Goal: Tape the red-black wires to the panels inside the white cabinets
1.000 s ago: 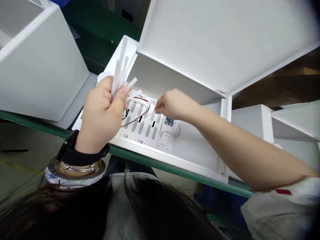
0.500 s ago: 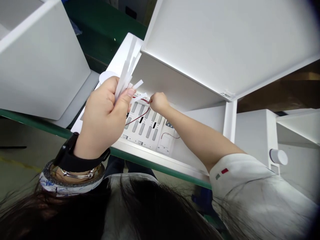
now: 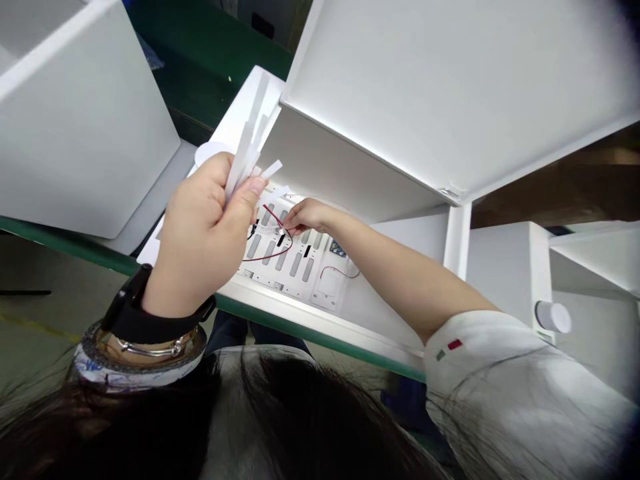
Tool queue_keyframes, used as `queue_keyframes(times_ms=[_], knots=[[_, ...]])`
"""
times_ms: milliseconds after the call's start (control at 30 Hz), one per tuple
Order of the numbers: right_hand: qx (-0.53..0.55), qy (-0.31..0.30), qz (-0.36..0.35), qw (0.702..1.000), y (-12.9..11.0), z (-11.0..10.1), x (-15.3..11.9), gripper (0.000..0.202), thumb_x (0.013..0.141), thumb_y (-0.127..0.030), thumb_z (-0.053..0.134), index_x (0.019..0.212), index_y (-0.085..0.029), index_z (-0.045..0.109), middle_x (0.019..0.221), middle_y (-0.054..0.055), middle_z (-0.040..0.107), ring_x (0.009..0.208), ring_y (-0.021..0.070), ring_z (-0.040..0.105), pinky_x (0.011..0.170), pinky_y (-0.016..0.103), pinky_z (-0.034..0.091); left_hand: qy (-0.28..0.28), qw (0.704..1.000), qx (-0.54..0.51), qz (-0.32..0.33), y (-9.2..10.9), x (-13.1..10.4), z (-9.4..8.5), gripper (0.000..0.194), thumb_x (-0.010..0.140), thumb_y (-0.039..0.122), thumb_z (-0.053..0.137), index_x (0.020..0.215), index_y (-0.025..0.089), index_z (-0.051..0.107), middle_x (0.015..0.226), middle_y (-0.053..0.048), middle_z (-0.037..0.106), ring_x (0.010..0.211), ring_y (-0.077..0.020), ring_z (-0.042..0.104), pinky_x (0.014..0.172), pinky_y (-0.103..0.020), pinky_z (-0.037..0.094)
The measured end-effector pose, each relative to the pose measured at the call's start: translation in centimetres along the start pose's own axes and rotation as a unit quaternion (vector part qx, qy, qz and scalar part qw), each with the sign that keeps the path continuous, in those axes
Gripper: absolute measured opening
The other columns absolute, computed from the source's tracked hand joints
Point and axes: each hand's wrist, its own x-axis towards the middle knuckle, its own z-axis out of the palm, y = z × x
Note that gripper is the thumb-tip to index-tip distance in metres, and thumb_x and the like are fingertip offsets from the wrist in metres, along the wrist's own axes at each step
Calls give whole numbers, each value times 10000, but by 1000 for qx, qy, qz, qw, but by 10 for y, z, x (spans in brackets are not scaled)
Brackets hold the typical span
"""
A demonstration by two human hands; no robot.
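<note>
My left hand (image 3: 200, 233) is closed around a fan of white strips (image 3: 243, 153), pinched under the thumb with their ends pointing up and away. Inside the white cabinet (image 3: 357, 163), my right hand (image 3: 309, 217) has its fingers pinched on a thin red wire (image 3: 289, 245). A small white connector seems to sit at the fingertips. Below them lies a white slotted panel (image 3: 270, 272) with rows of long grey slots and a few black marks. Right of it is a white plate (image 3: 327, 288) with another thin red wire and a small circuit board (image 3: 337, 249).
On the left stands another white box (image 3: 85, 127). A large white door panel (image 3: 450, 87) rises over the cabinet. White units with a round knob (image 3: 553, 317) are at the right. The green bench (image 3: 200, 40) runs behind, and a tape roll (image 3: 135, 367) hangs on my left wrist.
My right hand has moved left and toward me, down over the slotted panel. The red wire has shifted with it into a lower loop. My left hand stays nearly in place with the strips.
</note>
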Motion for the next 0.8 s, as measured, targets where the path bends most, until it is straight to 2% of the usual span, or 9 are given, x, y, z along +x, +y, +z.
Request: queue_keyframes(times_ms=[133, 200, 300, 367, 467, 533, 633, 700, 800], knots=[[20, -101, 50, 993, 12, 10, -3, 305, 537, -177, 901, 746, -115, 689, 658, 55, 699, 632, 158, 677, 643, 250, 594, -6, 1000, 6, -7, 0, 0, 0, 155, 946, 347, 515, 865, 246, 601, 634, 14, 504, 505, -110, 498, 403, -251, 385], [42, -159, 47, 985, 18, 17, -5, 342, 511, -185, 906, 769, -117, 691, 691, 56, 709, 670, 174, 692, 668, 271, 600, -7, 1000, 6, -10, -1, 0, 0, 167, 945, 365, 516, 858, 245, 592, 641, 15, 503, 509, -111, 511, 409, -253, 399], [20, -169, 8, 985, 25, 19, -3, 325, 512, -194, 890, 775, -141, 706, 705, 28, 714, 689, 170, 689, 717, 285, 589, -7, 1000, 10, -10, -1, 0, -1, 177, 942, 373, 519, 841, 242, 580, 637, 19, 497, 506, -110, 519, 405, -251, 415], [-99, -125, -13, 987, 28, 12, 2, 247, 516, -158, 862, 714, -149, 717, 635, -1, 691, 660, 157, 667, 716, 265, 563, -6, 1000, 6, -3, -1, -1, -1, 169, 943, 367, 519, 846, 245, 586, 633, 21, 500, 499, -105, 514, 395, -241, 410], [-265, -9, -60, 962, 37, -2, 12, 145, 540, -111, 800, 661, -161, 737, 571, -31, 658, 655, 139, 635, 712, 229, 513, -5, 1000, -14, 12, 0, -1, -1, 164, 942, 371, 520, 862, 252, 600, 631, 26, 509, 492, -97, 510, 390, -225, 408], [-253, 74, -96, 960, 46, -3, 17, 133, 587, -135, 765, 713, -177, 761, 645, -34, 693, 702, 129, 634, 725, 208, 492, -1, 1000, -18, 22, 0, -1, -1, 163, 937, 371, 529, 863, 250, 608, 627, 28, 516, 484, -95, 507, 392, -223, 413], [-169, 168, -116, 964, 63, 10, 23, 156, 651, -234, 752, 797, -184, 775, 747, -16, 729, 723, 126, 636, 720, 207, 487, 6, 1000, -7, 20, 1, -1, 0, 152, 932, 359, 540, 873, 247, 624, 627, 22, 530, 484, -100, 508, 396, -231, 413], [-148, 209, -113, 960, 72, 23, 23, 169, 674, -271, 747, 817, -183, 771, 759, -3, 733, 709, 135, 637, 700, 221, 489, 3, 1000, -1, 12, 2, -1, 0, 151, 934, 349, 534, 864, 249, 623, 623, 19, 527, 484, -102, 506, 391, -237, 407], [-182, 242, -123, 945, 79, 38, 18, 122, 725, -224, 693, 818, -186, 762, 794, 10, 738, 734, 151, 650, 706, 235, 485, -1, 1000, -3, 16, 3, -1, -1, 160, 937, 349, 528, 834, 251, 603, 616, 22, 518, 491, -107, 519, 398, -241, 423]])
